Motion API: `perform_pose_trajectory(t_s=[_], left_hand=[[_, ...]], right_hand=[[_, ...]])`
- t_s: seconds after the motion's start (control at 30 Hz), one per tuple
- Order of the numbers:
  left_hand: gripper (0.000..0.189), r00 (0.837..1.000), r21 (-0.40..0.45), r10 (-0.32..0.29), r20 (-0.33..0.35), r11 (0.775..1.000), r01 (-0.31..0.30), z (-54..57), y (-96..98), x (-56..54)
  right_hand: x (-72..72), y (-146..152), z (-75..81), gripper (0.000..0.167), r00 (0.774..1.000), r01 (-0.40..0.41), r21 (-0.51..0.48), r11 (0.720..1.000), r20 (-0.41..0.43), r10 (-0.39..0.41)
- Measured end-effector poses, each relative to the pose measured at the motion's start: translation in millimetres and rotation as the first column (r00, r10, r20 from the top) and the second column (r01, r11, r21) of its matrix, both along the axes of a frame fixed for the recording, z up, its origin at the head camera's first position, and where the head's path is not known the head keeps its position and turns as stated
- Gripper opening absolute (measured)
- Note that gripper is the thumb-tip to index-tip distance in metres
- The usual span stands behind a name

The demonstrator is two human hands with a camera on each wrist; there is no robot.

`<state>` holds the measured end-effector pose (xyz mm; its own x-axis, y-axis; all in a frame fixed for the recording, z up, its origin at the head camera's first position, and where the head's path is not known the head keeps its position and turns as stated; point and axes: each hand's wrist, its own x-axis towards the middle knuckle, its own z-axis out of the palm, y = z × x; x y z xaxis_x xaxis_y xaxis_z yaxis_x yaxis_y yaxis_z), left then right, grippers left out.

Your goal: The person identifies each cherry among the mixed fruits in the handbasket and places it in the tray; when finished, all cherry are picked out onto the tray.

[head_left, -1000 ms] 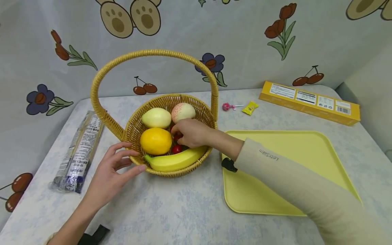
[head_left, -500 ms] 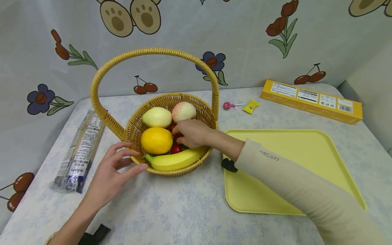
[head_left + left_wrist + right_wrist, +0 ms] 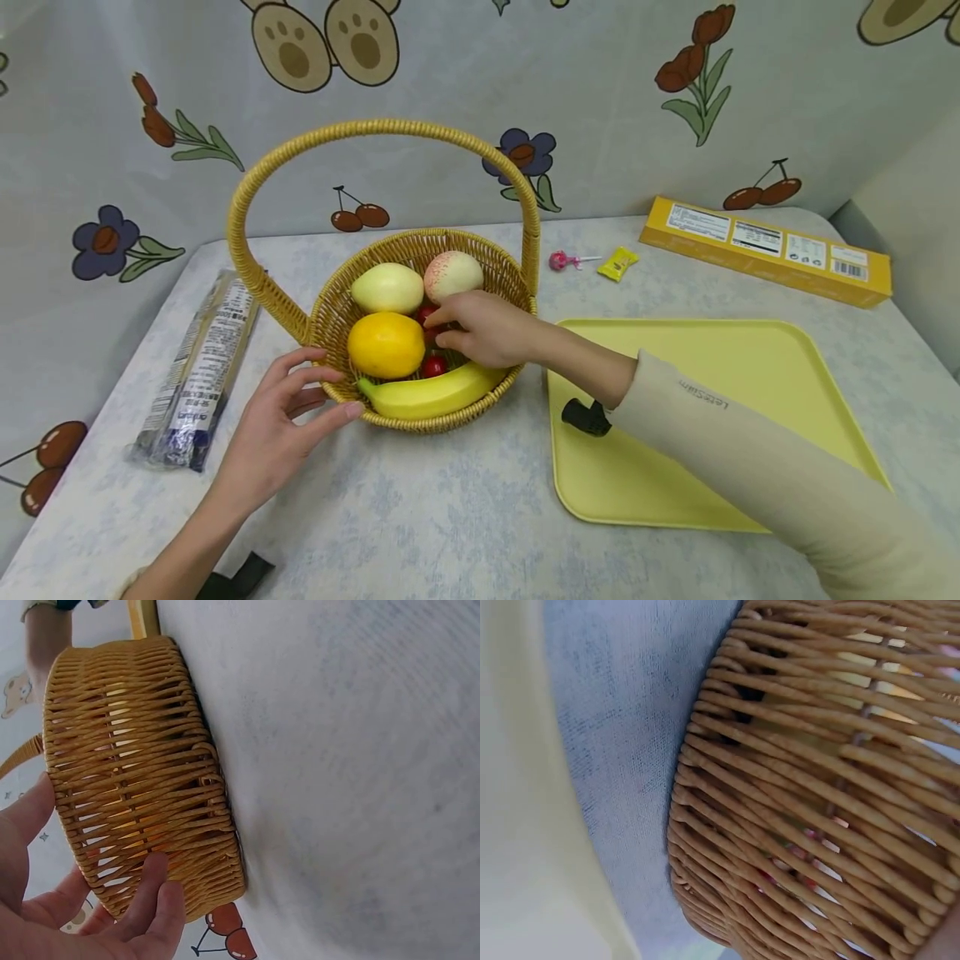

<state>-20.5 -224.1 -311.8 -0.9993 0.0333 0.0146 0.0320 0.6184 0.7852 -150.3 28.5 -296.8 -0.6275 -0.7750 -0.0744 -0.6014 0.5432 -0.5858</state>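
A woven basket (image 3: 322,310) with a tall hoop handle stands on the table. Inside lie a yellow mango-like fruit (image 3: 386,345), a pale green fruit (image 3: 387,288), a pinkish peach (image 3: 453,276), a banana (image 3: 435,393) and several small glossy red fruits (image 3: 433,365). My left hand (image 3: 288,412) grips the basket's near left side, thumb at the rim and fingers along the wicker (image 3: 142,772). Reaching over the right rim, my right hand (image 3: 483,327) has thumb and forefinger around a small red fruit, partly hidden by them. The right wrist view shows the basket's outer wall (image 3: 817,772).
A yellow tray (image 3: 720,350) lies to the right under my right forearm. Behind it are a long orange box (image 3: 765,250), a pink lollipop (image 3: 559,261) and a yellow wrapped candy (image 3: 618,263). A plastic-wrapped packet (image 3: 202,375) lies left of the basket.
My right forearm and sleeve have shifted to the right, while the fingers stay among the red fruits. The left hand keeps its place on the basket.
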Motion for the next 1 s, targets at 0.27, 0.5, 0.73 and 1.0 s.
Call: perform_pose_trajectory(t_s=[0.27, 0.5, 0.73, 1.0], left_hand=[[0.035, 0.999, 0.015, -0.008, -0.031, 1.0, 0.008, -3.2, 0.3, 1.3], [0.036, 0.999, 0.007, 0.001, -0.034, 1.0, -0.001, -4.2, 1.4, 2.8], [0.04, 0.998, 0.002, 0.027, -0.059, 1.0, -0.027, -5.9, 2.8, 4.2], [0.042, 0.997, 0.014, 0.031, -0.074, 0.999, -0.03, -7.9, 2.0, 3.5]], right_hand=[[14.8, 17, 8.4, 0.028, 0.998, 0.014, -0.172, 0.985, -0.05, -0.023], [27.5, 40, 16.6, 0.027, 0.997, 0.015, -0.318, 0.948, -0.065, -0.037], [38.7, 70, 24.2, 0.026, 0.989, 0.013, -0.347, 0.938, -0.132, -0.062], [47.5, 114, 18.3, 0.026, 0.979, 0.103, -0.288, 0.952, -0.139, -0.148]])
